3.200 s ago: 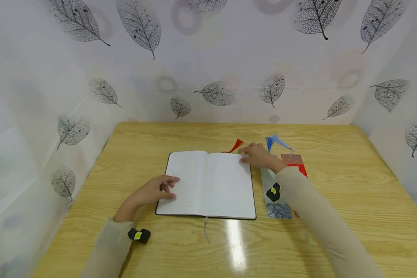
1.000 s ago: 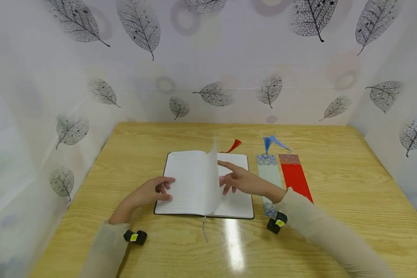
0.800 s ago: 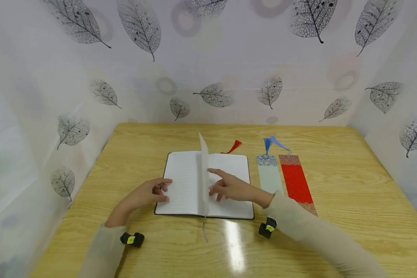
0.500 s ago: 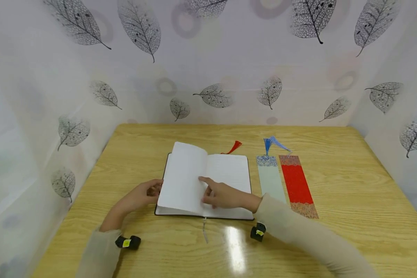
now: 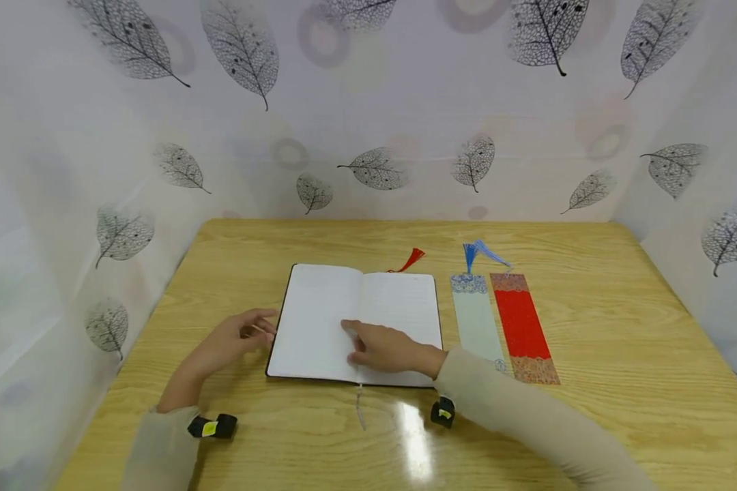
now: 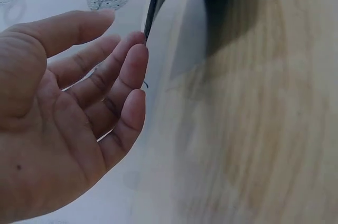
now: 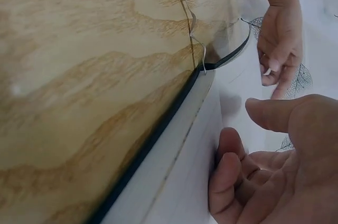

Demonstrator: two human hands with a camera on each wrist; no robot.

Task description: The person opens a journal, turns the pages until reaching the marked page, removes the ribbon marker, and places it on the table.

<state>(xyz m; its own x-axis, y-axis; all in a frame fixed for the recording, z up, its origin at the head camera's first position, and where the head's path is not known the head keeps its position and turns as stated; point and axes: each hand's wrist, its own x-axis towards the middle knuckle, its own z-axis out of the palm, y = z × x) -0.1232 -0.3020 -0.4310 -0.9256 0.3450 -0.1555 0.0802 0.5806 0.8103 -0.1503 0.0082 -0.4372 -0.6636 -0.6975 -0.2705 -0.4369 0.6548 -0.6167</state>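
Observation:
An open notebook (image 5: 316, 296) with a dark cover lies on the wooden table, its left page blank and its right page ruled. My right hand (image 5: 393, 346) is over the middle fold, index finger stretched toward the left page and the other fingers bent loosely, holding nothing. In the right wrist view its lower fingers rest against the white page (image 7: 185, 182). At the notebook's left edge is my left hand (image 5: 227, 344), fingers loosely bent and nothing gripped. The left wrist view shows its fingertips right at the dark cover edge (image 6: 153, 7).
Right of the notebook lie a pale green bookmark (image 5: 475, 317) and a red bookmark (image 5: 522, 320), with blue tassels (image 5: 470, 258) above them. A red tassel (image 5: 414, 258) pokes out behind the notebook's top edge. A thin ribbon (image 5: 360, 409) hangs from its bottom.
A page has been turned from right to left and now lies flat. My right hand moved left and down from the top right corner; my left hand drew back off the left page.

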